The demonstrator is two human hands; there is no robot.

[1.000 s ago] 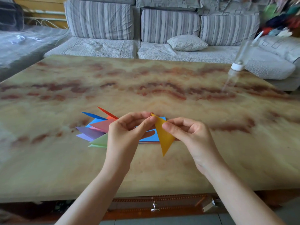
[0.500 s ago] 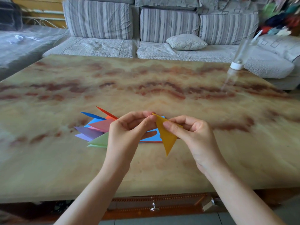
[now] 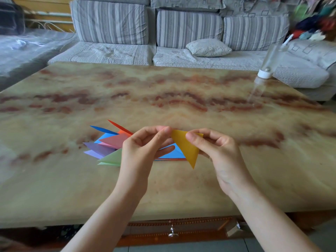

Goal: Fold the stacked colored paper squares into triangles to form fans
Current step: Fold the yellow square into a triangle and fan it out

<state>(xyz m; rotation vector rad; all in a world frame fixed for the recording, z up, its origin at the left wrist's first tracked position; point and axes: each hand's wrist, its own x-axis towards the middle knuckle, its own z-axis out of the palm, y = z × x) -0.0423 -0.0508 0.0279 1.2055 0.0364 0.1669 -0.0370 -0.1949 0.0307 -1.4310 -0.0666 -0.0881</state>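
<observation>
Both hands pinch the yellow triangle (image 3: 185, 145) above the table (image 3: 236, 170): left hand (image 3: 143, 148) clamped on its upper left corner, right hand (image 3: 216, 151) on its upper right edge. Folded coloured triangles (image 3: 109, 144) fan out toward the near edge, left of the flat blue paper stack (image 3: 172, 154).

The left hand (image 3: 140, 151) hides part of the blue paper (image 3: 172, 154) and the ends of the folded triangles (image 3: 109, 146). Right of the hand, far back, colorful things (image 3: 316, 20) look blurry.
</observation>
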